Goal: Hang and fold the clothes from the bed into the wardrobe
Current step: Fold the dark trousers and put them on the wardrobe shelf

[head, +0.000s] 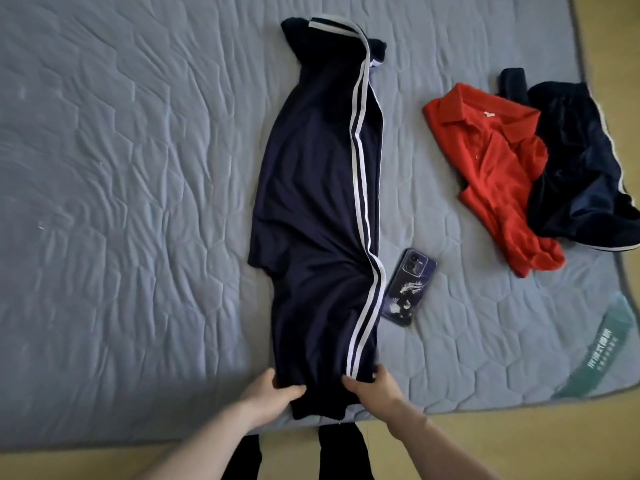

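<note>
Both hands, left hand [273,388] and right hand [372,384], pinch soft striped navy trousers [318,202] at the quilted bed's [121,168] near edge; a phone [408,287] lies beside.

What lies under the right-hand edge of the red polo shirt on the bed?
The red polo shirt lies on the grey mattress. Its right edge touches a dark navy garment, which seems to overlap it. Anything beneath the shirt's middle is covered and cannot be seen.

Fingers of the left hand [273,388] and right hand [375,382] lie tucked under the navy garment [311,202] (only thumbs show). The dark shorts [581,174] run off the right edge; lettering on the mattress label [604,351] is illegible.
</note>
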A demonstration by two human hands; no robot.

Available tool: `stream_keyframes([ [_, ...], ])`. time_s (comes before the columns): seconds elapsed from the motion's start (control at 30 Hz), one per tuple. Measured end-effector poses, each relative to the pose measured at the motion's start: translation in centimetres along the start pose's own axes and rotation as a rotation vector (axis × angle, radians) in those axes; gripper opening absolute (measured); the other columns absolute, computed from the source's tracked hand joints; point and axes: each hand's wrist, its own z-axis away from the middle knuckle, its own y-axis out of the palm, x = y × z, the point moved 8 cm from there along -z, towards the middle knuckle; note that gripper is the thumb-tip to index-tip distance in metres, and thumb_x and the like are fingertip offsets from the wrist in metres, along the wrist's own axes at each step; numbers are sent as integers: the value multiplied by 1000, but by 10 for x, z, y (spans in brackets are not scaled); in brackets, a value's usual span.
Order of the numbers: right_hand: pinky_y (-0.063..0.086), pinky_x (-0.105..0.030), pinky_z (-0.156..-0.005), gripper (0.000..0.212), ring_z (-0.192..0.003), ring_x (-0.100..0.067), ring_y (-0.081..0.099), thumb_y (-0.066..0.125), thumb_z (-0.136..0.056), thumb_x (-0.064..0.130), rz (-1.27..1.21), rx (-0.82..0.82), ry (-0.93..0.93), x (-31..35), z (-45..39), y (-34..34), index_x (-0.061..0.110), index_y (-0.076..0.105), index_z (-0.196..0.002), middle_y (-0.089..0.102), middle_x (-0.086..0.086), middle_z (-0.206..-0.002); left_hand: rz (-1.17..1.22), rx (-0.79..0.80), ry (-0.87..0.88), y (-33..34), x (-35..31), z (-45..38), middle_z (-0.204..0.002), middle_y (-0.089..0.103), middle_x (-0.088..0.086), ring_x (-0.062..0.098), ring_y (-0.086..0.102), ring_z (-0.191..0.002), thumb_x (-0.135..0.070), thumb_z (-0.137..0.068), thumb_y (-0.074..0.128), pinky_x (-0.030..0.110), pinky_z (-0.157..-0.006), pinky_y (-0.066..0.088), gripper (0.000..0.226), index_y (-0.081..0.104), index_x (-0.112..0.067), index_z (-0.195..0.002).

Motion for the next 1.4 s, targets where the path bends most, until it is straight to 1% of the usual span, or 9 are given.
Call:
stream_keyframes([
  [0.17, 62, -31, -65, 23, -95, -20, 71, 71, -89, 21, -200, 52, 95, -9, 16, 13, 19, 63, -111, 73, -1, -106, 118, -71, -7, 11, 4, 8, -118, 71, -4, 16, 66, -104, -50, -91, 72, 25, -87, 48, 45, 67, -25, -128],
  [0.4, 57, -25, -52, 22, -92, -27, 70, 67, -86, 13, 70, 186, 248, -25, 73, 23, 11, 64, -109, 66, -12, -113, -216, 71, -105, 21, 20, 59, -116, 69, 4, 24, 70, -102, -43, -91, 69, 34, -84, 60, 38, 63, -19, -120],
  [0.53, 53, -23, -54, 29, -65, -16, 75, 69, -83, 25, 174, 228, 227, -11, 102, 12, 13, 66, -110, 75, -3, -87, -148, 117, -111, 11, 15, 84, -113, 71, 1, 21, 74, -95, -41, -90, 67, 37, -79, 65, 31, 59, -25, -115],
  [0.73, 45, -23, -42, 80, -66, -28, 76, 84, -73, 31, -54, -84, 50, 81, 102, -46, 5, 41, -135, 73, -16, -100, 157, -126, 17, -61, -71, 97, -103, 72, 11, 29, 75, -81, -47, -77, 73, 43, -70, 65, 52, 60, -12, -112],
  [0.83, 37, -19, -40, 51, -56, -24, 73, 81, -73, 37, -84, -121, -66, 148, 99, -69, 12, 60, -112, 76, -8, -78, 256, -306, 125, -108, -131, 95, -117, 70, 13, 32, 73, -97, -48, -81, 76, 43, -82, 63, 63, 58, -9, -127],
  [0.93, 38, -20, -40, 31, -56, -27, 69, 73, -81, 34, -168, -139, -142, 207, 92, -91, 7, 73, -95, 72, -9, -62, 384, -361, 243, -142, -190, 89, -109, 67, 8, 25, 73, -81, -45, -88, 74, 32, -56, 62, 57, 56, -14, -132],
  [1.13, 58, -31, -59, 29, -72, -22, 71, 65, -93, 31, -458, -220, -327, 280, 63, -115, 18, 59, -118, 75, -5, -96, 548, -409, 450, -182, -251, 64, -110, 71, 2, 23, 74, -91, -48, -96, 64, 38, -70, 63, 65, 41, -20, -149],
  [1.23, 56, -40, -95, 51, -103, -28, 70, 67, -88, 35, -190, -319, -333, 270, 43, -109, 18, 57, -134, 71, -3, -115, 337, -542, 382, -187, -228, 40, -130, 64, 3, 24, 65, -114, -47, -94, 67, 41, -101, 52, 62, 48, -16, -144],
  [1.4, 44, -34, -104, 82, -125, -26, 60, 77, -82, 39, -25, -292, -218, 211, 4, -85, 16, 39, -151, 62, -4, -137, 140, -572, 160, -175, -157, -6, -138, 51, 6, 28, 56, -123, -50, -76, 81, 38, -102, 46, 77, 51, -14, -137],
])
